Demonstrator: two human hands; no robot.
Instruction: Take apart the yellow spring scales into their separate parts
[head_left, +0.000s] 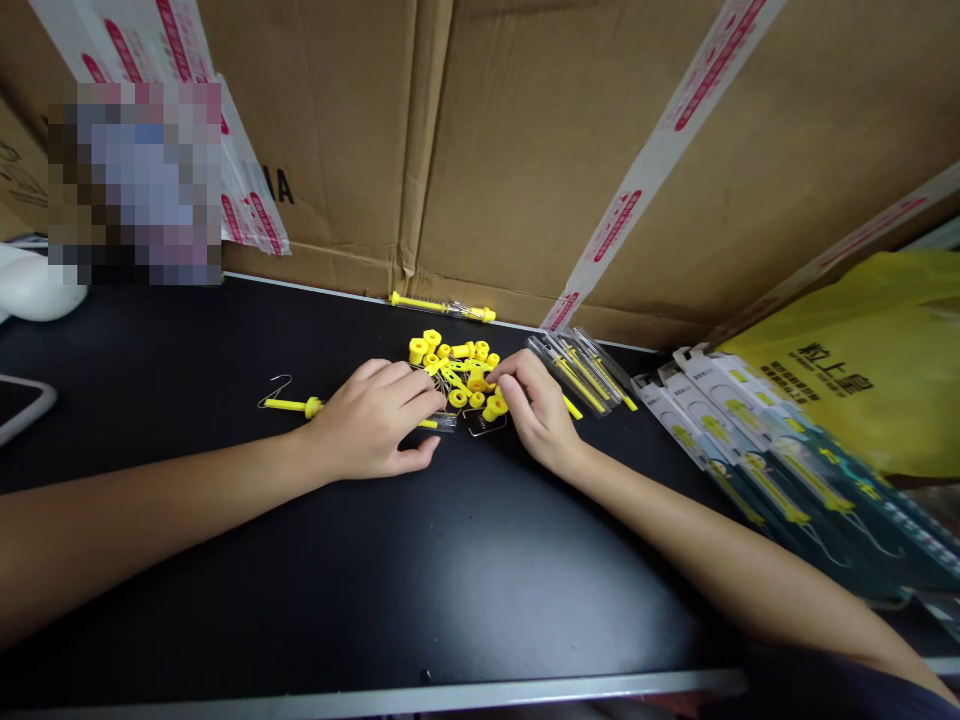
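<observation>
My left hand [379,420] lies palm down over a spring scale [292,406], its fingers curled around the clear tube. The scale's yellow rod and wire hook stick out to the left of this hand, and the tube's other end shows between fingers and thumb. At the right edge of a pile of yellow plastic parts [457,395] is my right hand [536,405], thumb and forefinger bent close together. Its fingertips touch the pile, but what they pinch is not clear. Caps, nuts, springs and wire pieces make up the heap.
Another spring scale [442,306] lies at the table's back edge. Clear tubes with yellow rods [581,370] lie right of the pile. Printed boxes [757,440] and a yellow bag [862,370] stand farther right. A large cardboard box [510,170] walls off the back.
</observation>
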